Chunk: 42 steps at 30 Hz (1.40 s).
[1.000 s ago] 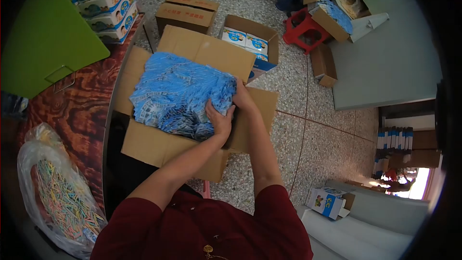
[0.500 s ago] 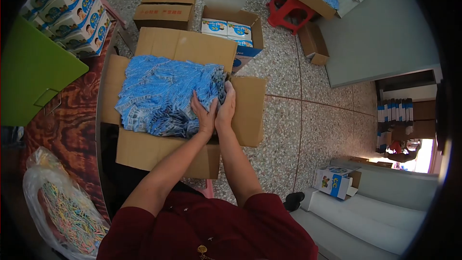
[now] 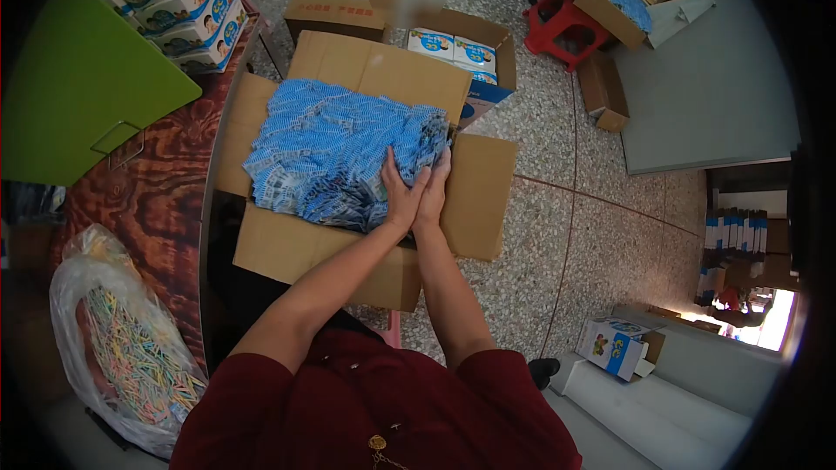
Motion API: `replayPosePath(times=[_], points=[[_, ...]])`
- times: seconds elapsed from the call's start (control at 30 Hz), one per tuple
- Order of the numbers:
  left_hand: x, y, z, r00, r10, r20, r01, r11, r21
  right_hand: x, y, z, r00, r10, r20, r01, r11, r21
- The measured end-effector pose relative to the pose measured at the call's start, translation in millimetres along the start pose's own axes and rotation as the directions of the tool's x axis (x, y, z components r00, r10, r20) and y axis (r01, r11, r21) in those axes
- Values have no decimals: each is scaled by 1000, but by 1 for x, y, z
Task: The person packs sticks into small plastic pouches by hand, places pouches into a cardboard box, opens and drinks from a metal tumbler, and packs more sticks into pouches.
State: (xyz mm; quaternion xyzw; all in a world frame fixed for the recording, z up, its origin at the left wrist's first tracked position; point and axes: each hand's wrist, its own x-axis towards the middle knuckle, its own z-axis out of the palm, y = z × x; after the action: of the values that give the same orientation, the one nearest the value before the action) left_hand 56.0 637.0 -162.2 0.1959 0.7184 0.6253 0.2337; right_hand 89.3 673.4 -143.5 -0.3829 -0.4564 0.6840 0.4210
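Note:
An open cardboard box (image 3: 331, 48) with its flaps folded out is filled with many blue-and-white printed packets (image 3: 335, 135). My left hand (image 3: 406, 196) lies on the packets near the box's right side, its thumb and fingers spread apart. Close beside it, my right hand (image 3: 433, 191) rests against the packets at the right inner edge, fingers extended up along them. The two hands touch or nearly touch at the heels. Some packets at that end stand on edge, and the fingertips are partly hidden among them.
Left: a wood-patterned table (image 3: 157, 200), stacked white-blue cartons (image 3: 196, 13) and a plastic bag of colourful sticks (image 3: 131, 348). Beyond the box: a closed carton (image 3: 335, 13) and an open box of packs (image 3: 479, 26). Upper right: a red stool (image 3: 557, 30). Lower right: a white-blue box (image 3: 614, 348).
My right hand has come down from the box's upper right corner to beside my left hand, which has stayed on the packets. The camera view has shifted a little.

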Motion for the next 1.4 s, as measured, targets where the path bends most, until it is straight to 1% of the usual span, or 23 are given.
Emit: replayPosePath(times=[0.03,0.07,0.13,0.23,0.33,0.43,0.47,0.5,0.57,0.63,0.7,0.77,0.83,0.87,0.93,0.97,1.03,1.07,1.13,1.2,1.27,1.33,1.4], points=[[0,-4,-2,1000,1,1,-1,1000,4,15,33,-8,989,-146,-8,145,987,-64],[0,-10,-4,999,17,51,-20,999,49,24,47,-11,990,-143,-11,142,988,-62],[-4,-3,-14,995,27,98,-37,994,99,32,57,-8,964,-259,-60,229,924,-307],[-6,25,-30,948,304,97,-315,841,439,29,56,-4,958,-256,-129,214,938,-273],[40,43,-34,785,544,298,-614,614,496,19,42,3,932,-304,-199,231,919,-320],[93,53,-16,651,561,512,-759,489,429,11,54,7,888,-341,-307,185,879,-440],[105,52,-11,582,555,595,-813,424,400,0,28,25,863,-406,-300,-78,479,-874],[113,46,-8,565,529,633,-813,489,317,5,48,13,868,-349,-352,155,866,-475],[114,51,-9,592,428,683,-775,537,335,6,48,19,852,-354,-386,181,891,-417],[112,51,-10,656,436,616,-752,440,491,6,48,21,844,-383,-375,200,875,-441],[118,54,-10,655,451,606,-755,364,545,6,49,20,855,-334,-396,151,892,-426],[128,50,-8,663,461,590,-741,293,604,5,47,19,878,-371,-301,172,833,-526],[140,49,-4,680,459,572,-729,505,461,5,45,18,874,-372,-313,179,845,-504],[141,46,-2,678,460,573,-731,507,457,5,44,18,881,-368,-296,202,860,-469],[131,64,4,791,205,577,-525,711,467,5,45,16,886,-369,-282,225,871,-436],[129,60,7,788,206,580,-528,711,464,3,46,14,908,-313,-278,197,905,-377],[125,49,12,712,395,581,-660,658,362,4,43,13,929,-257,-268,167,934,-316],[130,46,13,714,394,579,-659,659,364,4,42,15,926,-264,-271,179,937,-301],[135,46,15,737,256,626,-621,623,476,6,48,17,924,-268,-273,187,940,-287],[135,47,15,732,237,639,-606,656,451,12,49,20,904,-330,-270,178,868,-464],[133,49,14,727,220,651,-592,682,430,11,48,22,900,-339,-274,164,845,-509],[117,54,14,683,271,679,-678,580,451,11,50,23,896,-347,-277,148,822,-550],[124,40,8,651,231,723,-698,556,451,11,55,24,889,-393,-235,182,774,-607]])
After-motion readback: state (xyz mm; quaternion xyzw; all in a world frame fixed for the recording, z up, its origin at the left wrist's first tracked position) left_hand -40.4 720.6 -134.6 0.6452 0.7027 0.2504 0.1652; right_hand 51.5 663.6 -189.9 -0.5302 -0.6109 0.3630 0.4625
